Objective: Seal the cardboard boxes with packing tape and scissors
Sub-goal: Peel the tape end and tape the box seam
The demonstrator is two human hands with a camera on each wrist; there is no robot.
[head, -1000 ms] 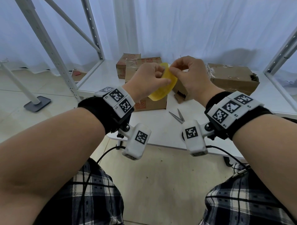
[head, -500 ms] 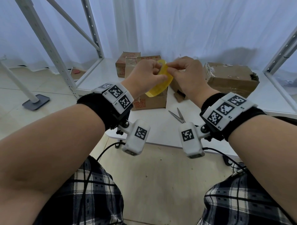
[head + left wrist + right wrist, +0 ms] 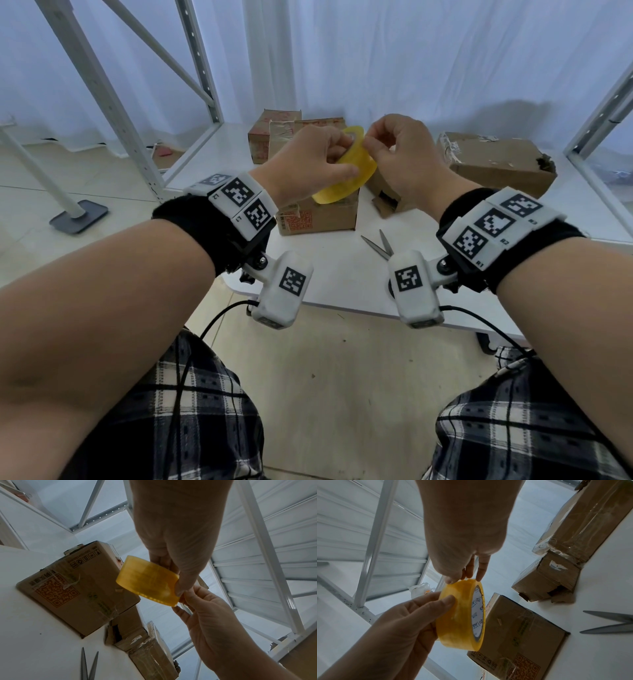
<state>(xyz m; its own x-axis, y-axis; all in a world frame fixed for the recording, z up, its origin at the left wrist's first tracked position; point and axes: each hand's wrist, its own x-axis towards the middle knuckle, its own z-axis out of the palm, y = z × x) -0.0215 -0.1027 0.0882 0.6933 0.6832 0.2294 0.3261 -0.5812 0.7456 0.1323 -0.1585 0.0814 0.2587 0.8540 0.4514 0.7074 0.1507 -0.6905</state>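
Overhead, left hand [image 3: 310, 164] clenches the tape roll [image 3: 346, 181] tilted on edge; right hand [image 3: 407, 161] pinches its rim.

The wristbands [image 3: 498, 226] read L1, L2 and R1, R2, R3.

Head camera looks down and forward over both forearms at the white table [image 3: 342, 274], boxes far. Each wrist camera sits close under its own hand, facing up along the fingers toward the shelving. All three views share the tape roll [image 3: 346, 174], the printed box [image 3: 77, 588] and the scissors [image 3: 611, 622].
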